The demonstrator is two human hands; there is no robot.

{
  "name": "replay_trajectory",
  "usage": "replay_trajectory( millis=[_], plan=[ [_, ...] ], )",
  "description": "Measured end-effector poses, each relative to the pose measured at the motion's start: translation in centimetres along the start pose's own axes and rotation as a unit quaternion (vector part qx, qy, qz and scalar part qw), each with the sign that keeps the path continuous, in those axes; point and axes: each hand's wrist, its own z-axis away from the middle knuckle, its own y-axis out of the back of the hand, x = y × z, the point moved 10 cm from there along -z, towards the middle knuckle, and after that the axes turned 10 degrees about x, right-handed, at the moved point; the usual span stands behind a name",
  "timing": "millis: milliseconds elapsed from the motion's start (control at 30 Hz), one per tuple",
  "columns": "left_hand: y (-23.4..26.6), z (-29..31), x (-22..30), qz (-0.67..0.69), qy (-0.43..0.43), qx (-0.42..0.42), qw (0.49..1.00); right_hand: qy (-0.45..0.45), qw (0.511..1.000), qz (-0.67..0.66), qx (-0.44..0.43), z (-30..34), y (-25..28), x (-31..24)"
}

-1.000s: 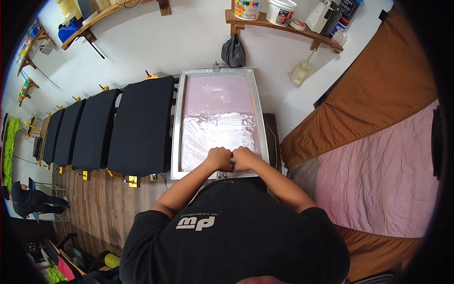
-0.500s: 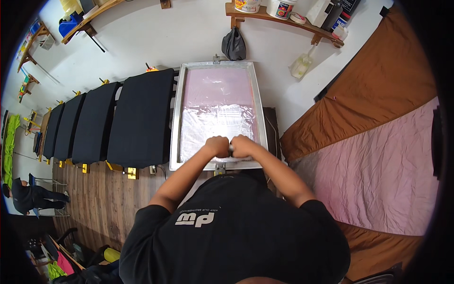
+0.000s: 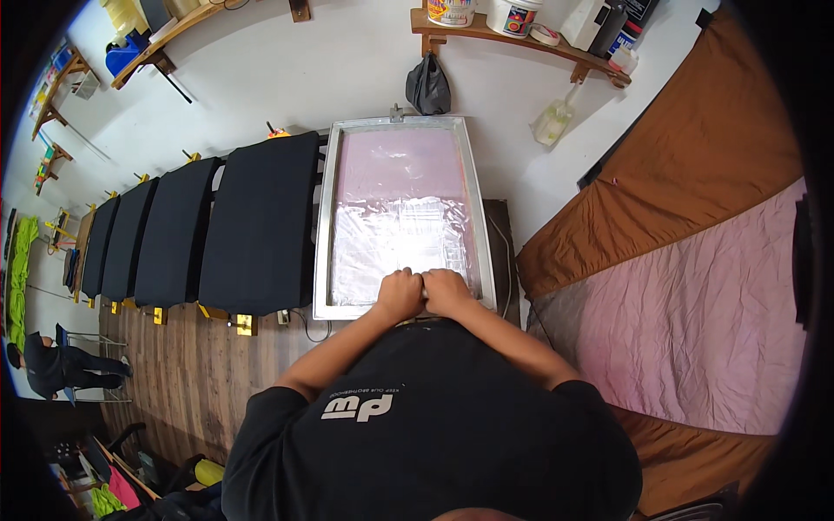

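Note:
A screen-printing frame (image 3: 323,217) with a metal rim lies in front of me. Its mesh (image 3: 400,169) is pinkish at the far end and shiny with wet glare nearer me. Close to the frame's near edge, my left hand (image 3: 400,293) and my right hand (image 3: 446,292) are closed side by side, knuckles up, on what appears to be a squeegee (image 3: 425,293). Only a small greyish part of it shows between my fists; its blade is hidden under them.
Left of the frame stand several platens (image 3: 258,226) covered in black cloth. A small clamp (image 3: 396,113) sits at the frame's far edge. Tubs (image 3: 512,17) line a wall shelf (image 3: 521,42). Brown and pink fabric (image 3: 678,321) hangs at right. Another person (image 3: 65,365) is at far left.
Both hands have drawn toward me, closer to the frame's near edge, still closed on the same tool. The whole view has shifted slightly.

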Motion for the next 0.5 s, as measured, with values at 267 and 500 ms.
replay_trajectory(
  millis=[267,500],
  plan=[
    [0.7,-4.2,-1.4,-0.042,0.078,-0.196,0.977,-0.025,0.990,0.021,-0.136,-3.8,0.5,2.1],
    [-1.2,-7.6,-3.9,-0.061,0.057,-0.090,0.992,-0.025,0.998,0.017,-0.055,-7.1,0.6,3.5]
  ],
)
